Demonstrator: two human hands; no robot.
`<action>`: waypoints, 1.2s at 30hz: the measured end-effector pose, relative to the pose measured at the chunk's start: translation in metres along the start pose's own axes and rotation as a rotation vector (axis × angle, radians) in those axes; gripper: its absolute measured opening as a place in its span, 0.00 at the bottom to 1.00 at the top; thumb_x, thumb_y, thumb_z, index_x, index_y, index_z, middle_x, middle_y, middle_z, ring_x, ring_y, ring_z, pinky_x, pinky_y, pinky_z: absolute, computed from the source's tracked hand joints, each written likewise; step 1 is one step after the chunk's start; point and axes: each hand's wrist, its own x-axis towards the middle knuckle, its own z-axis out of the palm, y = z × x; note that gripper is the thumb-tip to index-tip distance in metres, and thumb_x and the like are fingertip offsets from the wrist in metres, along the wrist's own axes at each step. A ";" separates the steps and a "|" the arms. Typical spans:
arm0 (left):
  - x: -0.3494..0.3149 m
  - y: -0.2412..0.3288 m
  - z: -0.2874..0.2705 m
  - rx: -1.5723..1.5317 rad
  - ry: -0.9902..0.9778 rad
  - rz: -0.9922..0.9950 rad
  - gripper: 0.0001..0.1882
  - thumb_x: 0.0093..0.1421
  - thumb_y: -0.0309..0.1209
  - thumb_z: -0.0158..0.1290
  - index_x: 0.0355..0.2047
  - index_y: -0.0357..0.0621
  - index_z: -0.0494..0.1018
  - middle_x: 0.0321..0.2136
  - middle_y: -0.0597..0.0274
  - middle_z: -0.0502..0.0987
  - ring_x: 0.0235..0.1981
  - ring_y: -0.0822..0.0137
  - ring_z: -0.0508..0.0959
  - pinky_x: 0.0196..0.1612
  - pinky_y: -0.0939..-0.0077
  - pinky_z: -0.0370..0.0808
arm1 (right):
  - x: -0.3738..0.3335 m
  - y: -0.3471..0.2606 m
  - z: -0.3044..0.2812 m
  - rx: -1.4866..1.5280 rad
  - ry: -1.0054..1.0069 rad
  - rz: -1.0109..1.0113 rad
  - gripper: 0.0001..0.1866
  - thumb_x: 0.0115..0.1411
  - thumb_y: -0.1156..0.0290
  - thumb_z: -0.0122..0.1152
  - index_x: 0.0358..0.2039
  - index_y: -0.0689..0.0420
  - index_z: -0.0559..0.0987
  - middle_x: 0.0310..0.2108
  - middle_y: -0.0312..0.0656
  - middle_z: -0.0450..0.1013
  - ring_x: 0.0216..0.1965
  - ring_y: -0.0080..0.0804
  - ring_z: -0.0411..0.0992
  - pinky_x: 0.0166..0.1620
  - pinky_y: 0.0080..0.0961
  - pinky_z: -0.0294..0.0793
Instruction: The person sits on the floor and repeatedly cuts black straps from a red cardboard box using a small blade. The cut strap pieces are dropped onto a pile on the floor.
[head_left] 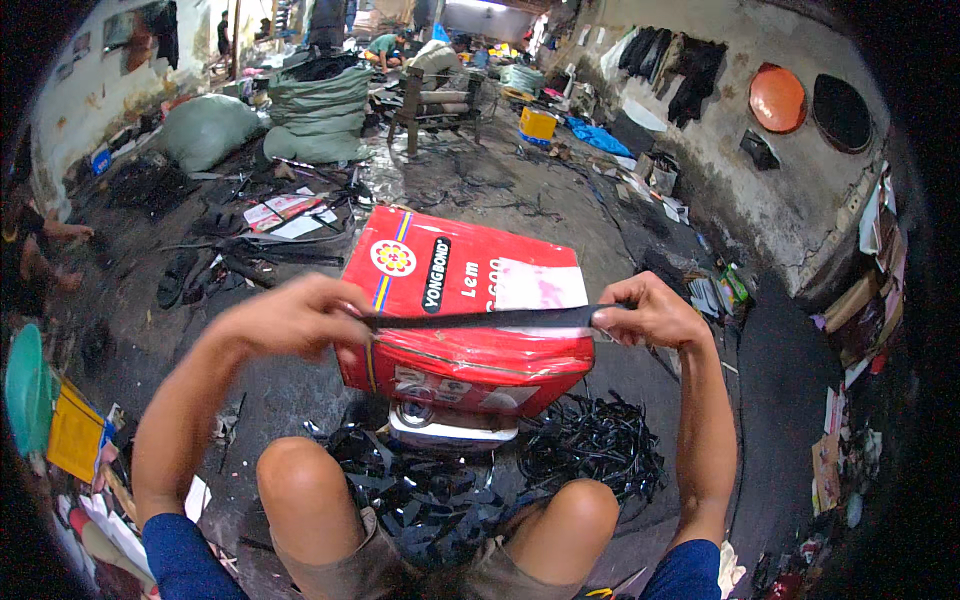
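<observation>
Knees (310, 480) nearest us, black strip pile (590, 440) on floor between them. Our left hand (295, 318) and right hand (650, 312) pinch black strip (480, 319) ends, fingers closed, stretched flat above red tin (465, 320).

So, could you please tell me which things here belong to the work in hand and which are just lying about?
In hand:
- black strip, stretched between left hand and right hand
- red box under it
- pile of black strips

Lying about:
- green sacks
- yellow bucket
- hanging clothes
</observation>
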 end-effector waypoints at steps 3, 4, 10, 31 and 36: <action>-0.003 -0.039 -0.082 -0.104 0.031 0.058 0.10 0.70 0.35 0.52 0.36 0.42 0.76 0.24 0.64 0.82 0.19 0.80 0.75 0.20 0.83 0.70 | 0.015 0.030 -0.008 0.172 0.048 -0.020 0.15 0.66 0.58 0.65 0.31 0.58 0.82 0.23 0.30 0.76 0.24 0.16 0.73 0.26 0.18 0.72; -0.003 -0.049 -0.101 -0.123 0.081 0.083 0.11 0.71 0.35 0.51 0.33 0.42 0.76 0.23 0.63 0.82 0.18 0.79 0.75 0.20 0.83 0.69 | 0.022 0.036 -0.007 0.186 0.057 -0.002 0.13 0.66 0.61 0.64 0.35 0.59 0.83 0.23 0.32 0.77 0.24 0.17 0.74 0.27 0.19 0.73; 0.025 -0.096 -0.168 0.883 0.356 -0.344 0.09 0.62 0.32 0.56 0.31 0.39 0.80 0.23 0.55 0.82 0.22 0.65 0.81 0.29 0.62 0.79 | 0.061 0.021 0.030 -0.145 0.222 -0.072 0.12 0.62 0.66 0.65 0.36 0.62 0.85 0.27 0.41 0.81 0.27 0.26 0.78 0.34 0.28 0.78; 0.208 0.035 0.161 0.178 0.358 0.686 0.13 0.51 0.29 0.67 0.35 0.36 0.80 0.31 0.51 0.78 0.33 0.56 0.81 0.38 0.63 0.78 | 0.029 0.046 0.061 -0.612 0.717 -0.339 0.08 0.56 0.65 0.69 0.35 0.50 0.85 0.32 0.39 0.76 0.39 0.42 0.77 0.42 0.38 0.76; 0.209 0.033 0.157 0.287 0.417 0.799 0.11 0.52 0.29 0.65 0.34 0.37 0.82 0.30 0.53 0.77 0.33 0.57 0.81 0.38 0.64 0.78 | 0.026 0.046 0.061 -0.624 0.700 -0.375 0.07 0.57 0.65 0.69 0.33 0.54 0.85 0.34 0.41 0.75 0.38 0.41 0.77 0.42 0.37 0.77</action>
